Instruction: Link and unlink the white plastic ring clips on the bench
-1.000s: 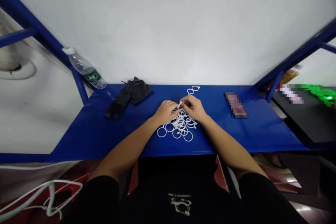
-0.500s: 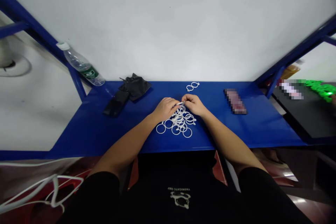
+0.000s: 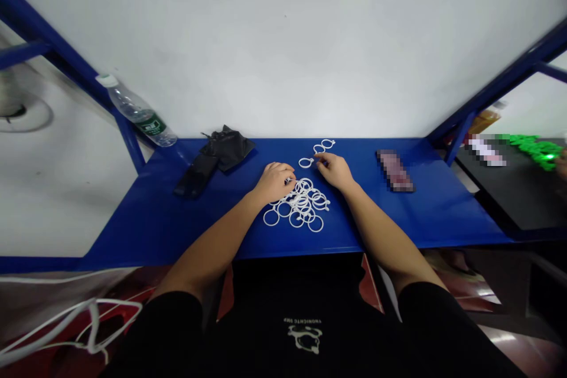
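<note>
A loose pile of white plastic rings with small tabs (image 3: 303, 202) lies on the blue table in front of me. My left hand (image 3: 275, 183) is at the pile's upper left, its fingers curled round a white ring that is partly hidden under them. My right hand (image 3: 333, 170) is beyond the pile, thumb and forefinger pinched at the tab of a single white ring (image 3: 305, 163). Just behind the fingertips lie two more white rings (image 3: 326, 144), side by side near the wall.
On the left are a black pouch (image 3: 228, 147), a dark flat object (image 3: 195, 176) and a clear bottle (image 3: 144, 118) with a green label. A blurred phone-like object (image 3: 396, 170) lies on the right. Blue frame bars (image 3: 458, 136) rise at both sides. Green pieces (image 3: 538, 150) sit farther right.
My right hand has moved away from my left, up and to the right, taking one ring off toward the back pair. My left hand has shifted slightly left and down onto the pile.
</note>
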{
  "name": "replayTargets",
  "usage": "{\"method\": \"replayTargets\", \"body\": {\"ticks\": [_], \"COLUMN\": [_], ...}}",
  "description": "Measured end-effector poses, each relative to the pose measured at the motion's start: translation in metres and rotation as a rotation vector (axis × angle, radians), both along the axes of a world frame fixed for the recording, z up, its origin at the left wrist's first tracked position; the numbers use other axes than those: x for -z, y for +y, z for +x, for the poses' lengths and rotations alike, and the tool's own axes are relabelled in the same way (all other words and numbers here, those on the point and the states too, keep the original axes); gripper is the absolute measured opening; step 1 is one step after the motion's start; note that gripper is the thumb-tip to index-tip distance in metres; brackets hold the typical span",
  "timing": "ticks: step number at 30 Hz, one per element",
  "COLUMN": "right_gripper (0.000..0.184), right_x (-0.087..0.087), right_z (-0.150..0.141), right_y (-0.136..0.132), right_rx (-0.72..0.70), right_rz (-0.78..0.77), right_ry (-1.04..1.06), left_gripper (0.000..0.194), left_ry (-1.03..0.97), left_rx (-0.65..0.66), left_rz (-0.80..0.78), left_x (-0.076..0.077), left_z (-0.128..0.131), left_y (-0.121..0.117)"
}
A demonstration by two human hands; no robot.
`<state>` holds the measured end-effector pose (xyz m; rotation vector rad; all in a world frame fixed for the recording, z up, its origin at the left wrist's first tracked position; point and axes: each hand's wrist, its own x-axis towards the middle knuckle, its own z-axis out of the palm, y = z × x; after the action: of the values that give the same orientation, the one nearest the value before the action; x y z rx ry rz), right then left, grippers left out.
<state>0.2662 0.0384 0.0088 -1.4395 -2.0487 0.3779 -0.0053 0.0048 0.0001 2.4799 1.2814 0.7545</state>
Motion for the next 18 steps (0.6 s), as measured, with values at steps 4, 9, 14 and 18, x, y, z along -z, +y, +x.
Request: {"method": "replayTargets", "body": {"ticks": [4,9,14,18], "right_gripper": [0.031,0.025,0.052,0.044], "right_x": [-0.005,-0.011,-0.017,-0.016], "right_z": [-0.002,-0.016,-0.019,-0.020], "right_y": [-0.004,-0.011,-0.014,-0.019], "right_rx": [-0.084,-0.202,-0.072,-0.103], "right_rz": [-0.024,-0.145,-0.216,-0.174], "right_ry": [-0.035,-0.199,-0.312,-0.171], "left_gripper": [0.010,0.010,0.006,0.018], "left_ry": [-0.027,-0.118,-0.235,-0.314], "left_rx": [0.003,-0.042,-0.076,-0.092], "left_rz": [0.025,0.095,0.193,0.225], "left_x": [-0.003,-0.003,0.004,0.008], "left_z": [0.001,0.001,0.001,0.001], "left_y": [-0.001,0.002,0.005,0.005]}}
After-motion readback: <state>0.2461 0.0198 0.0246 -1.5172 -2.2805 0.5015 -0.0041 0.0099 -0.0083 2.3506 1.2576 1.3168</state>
